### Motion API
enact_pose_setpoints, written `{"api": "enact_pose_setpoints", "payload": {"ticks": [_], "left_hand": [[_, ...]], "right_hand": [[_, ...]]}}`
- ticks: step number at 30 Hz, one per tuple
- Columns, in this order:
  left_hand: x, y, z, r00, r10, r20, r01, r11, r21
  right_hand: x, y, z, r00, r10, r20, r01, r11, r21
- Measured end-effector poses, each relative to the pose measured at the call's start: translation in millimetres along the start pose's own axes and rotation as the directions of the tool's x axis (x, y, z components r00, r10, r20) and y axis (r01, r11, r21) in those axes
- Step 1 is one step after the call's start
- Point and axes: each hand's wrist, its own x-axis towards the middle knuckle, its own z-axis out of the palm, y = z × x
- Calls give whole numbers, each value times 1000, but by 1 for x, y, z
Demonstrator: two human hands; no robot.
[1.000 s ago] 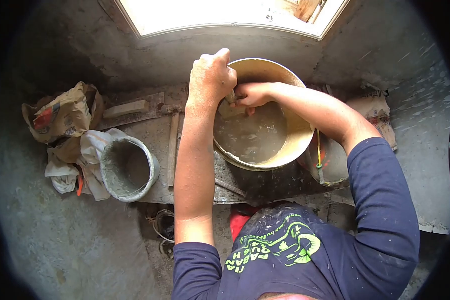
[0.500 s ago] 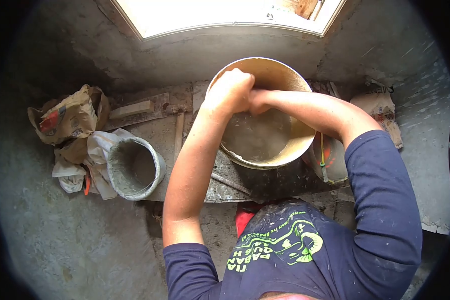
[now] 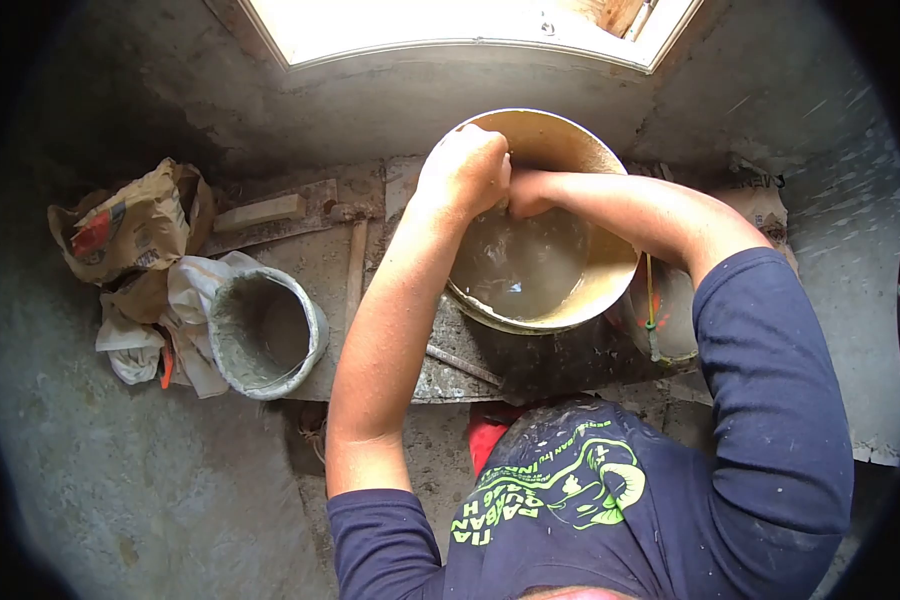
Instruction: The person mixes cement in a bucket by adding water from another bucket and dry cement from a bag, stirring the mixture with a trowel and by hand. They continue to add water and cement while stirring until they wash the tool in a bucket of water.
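Note:
A large yellowish bucket (image 3: 602, 275) stands before me with murky greyish-brown liquid (image 3: 522, 262) in it. My left hand (image 3: 467, 165) is closed above the bucket's upper left rim; what its fingers hold, if anything, is hidden. Just right of it, inside the bucket's mouth, my right hand (image 3: 530, 192) is bent down over the liquid. Its fingers are mostly hidden, and so is whatever they may touch. The two hands are close together.
A grey, mortar-coated bucket (image 3: 268, 335) stands at the left, beside white sacking (image 3: 192, 290) and a crumpled paper bag (image 3: 135, 232). Wooden pieces (image 3: 260, 215) lie behind. At the right are another container (image 3: 675, 310) and a paper sack (image 3: 760, 205). A window (image 3: 460, 42) is above.
My right hand has shifted slightly right and looks a little apart from my left hand. The view has moved a little, and a bright reflection now shows on the liquid.

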Motion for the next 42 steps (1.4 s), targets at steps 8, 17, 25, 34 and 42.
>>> {"api": "enact_pose_setpoints", "payload": {"ticks": [8, 17, 25, 34, 42], "left_hand": [[6, -14, 3, 881, 93, -464, -125, 991, -39], [9, -10, 7, 857, 13, -516, -73, 993, -97], [8, -15, 12, 930, 125, -345, -152, 987, -54], [-12, 2, 1, 927, 41, 372, -57, 998, 31], [-6, -3, 10, 643, -183, 743, -1, 971, 240]], "right_hand": [[-8, 9, 41, 913, 353, -204, -178, 794, 581], [-18, 28, -7, 952, 162, 261, -216, 957, 194], [10, 17, -1, 815, 134, 563, -333, 904, 267], [-13, 7, 39, 995, -65, -69, 60, 995, -76], [-5, -3, 32, 988, -36, 149, 65, 979, -194]]}}
